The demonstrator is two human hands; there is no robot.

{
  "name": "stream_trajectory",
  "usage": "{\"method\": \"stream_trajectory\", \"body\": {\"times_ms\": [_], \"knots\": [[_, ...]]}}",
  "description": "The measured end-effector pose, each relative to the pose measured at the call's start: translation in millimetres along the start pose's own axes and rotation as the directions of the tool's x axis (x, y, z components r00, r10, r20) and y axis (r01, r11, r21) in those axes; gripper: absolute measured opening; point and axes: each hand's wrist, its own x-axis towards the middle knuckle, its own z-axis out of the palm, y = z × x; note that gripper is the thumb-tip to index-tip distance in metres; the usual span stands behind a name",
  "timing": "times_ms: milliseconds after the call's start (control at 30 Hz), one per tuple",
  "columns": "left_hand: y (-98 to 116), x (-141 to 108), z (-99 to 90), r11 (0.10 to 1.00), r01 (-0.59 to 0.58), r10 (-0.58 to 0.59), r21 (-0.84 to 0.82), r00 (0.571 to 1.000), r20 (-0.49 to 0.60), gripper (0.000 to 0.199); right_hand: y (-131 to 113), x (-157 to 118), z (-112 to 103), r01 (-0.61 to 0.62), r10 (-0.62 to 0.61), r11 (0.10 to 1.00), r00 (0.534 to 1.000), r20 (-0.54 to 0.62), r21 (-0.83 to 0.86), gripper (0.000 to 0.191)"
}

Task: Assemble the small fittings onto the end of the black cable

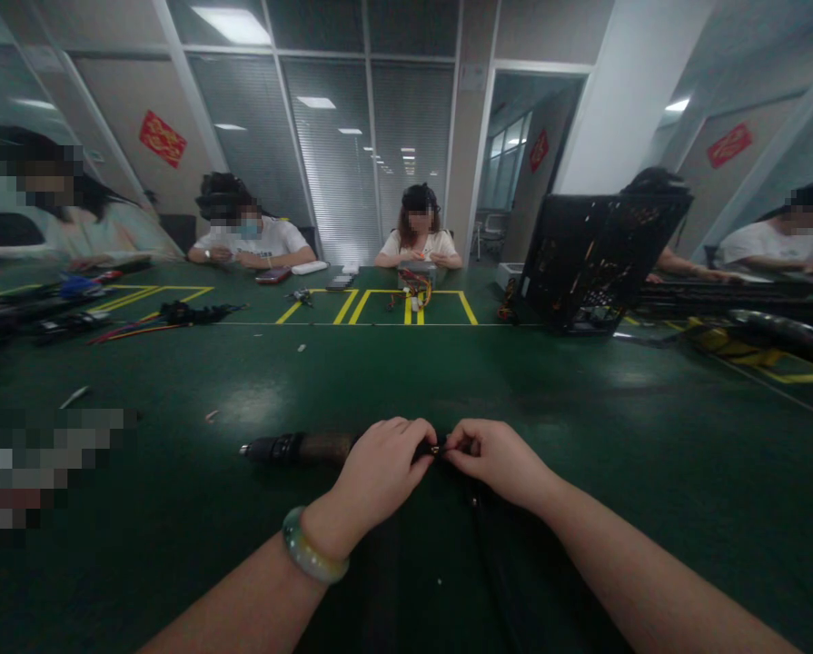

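A dark cylindrical tool [324, 448], shaped like an electric screwdriver with a ribbed collar and a metal tip at its left end, lies sideways before me. My left hand [385, 463] is closed around its right end, thumb and forefinger pinched together. Facing it, my right hand [498, 459] pinches something small and dark that I cannot make out. A tiny gold-coloured piece [435, 450] glints between the two sets of fingertips. Below the right hand, a black strap or cable [491, 545] runs down toward me; its upper end is hard to see.
On the green table [379, 381] a black computer case [583, 263] stands at the back right. Wired parts [416, 286] sit at the far middle, bundled cables [181, 313] at left. Small scraps [302, 348] lie about. Several people work around the far side.
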Motion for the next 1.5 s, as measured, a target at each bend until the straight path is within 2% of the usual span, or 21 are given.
{"method": "stream_trajectory", "body": {"times_ms": [567, 867, 1067, 1500], "knots": [[-0.2, -0.2, 0.2, 1.0, 0.021, -0.02, 0.023, 1.0, -0.01, 0.012, 0.2, 0.4, 6.5, -0.004, 0.004, 1.0, 1.0, -0.005, 0.023, 0.009], [-2.1, 0.1, 1.0, 1.0, -0.027, 0.027, 0.016, 1.0, -0.013, 0.007, 5.4, 1.1, 9.4, -0.039, 0.038, 0.991, 0.999, 0.012, 0.127, 0.011], [-2.9, 2.6, -0.2, 0.999, -0.05, 0.05, 0.011, 0.999, 0.004, 0.01, 4.1, 1.2, 10.6, -0.027, 0.029, 0.994, 0.999, -0.013, 0.105, 0.01], [-6.7, 4.0, -1.5, 0.998, -0.052, 0.053, -0.027, 0.998, 0.029, 0.012, 4.4, 0.4, 11.8, -0.047, 0.049, 0.983, 0.999, -0.008, 0.18, 0.009]]}}
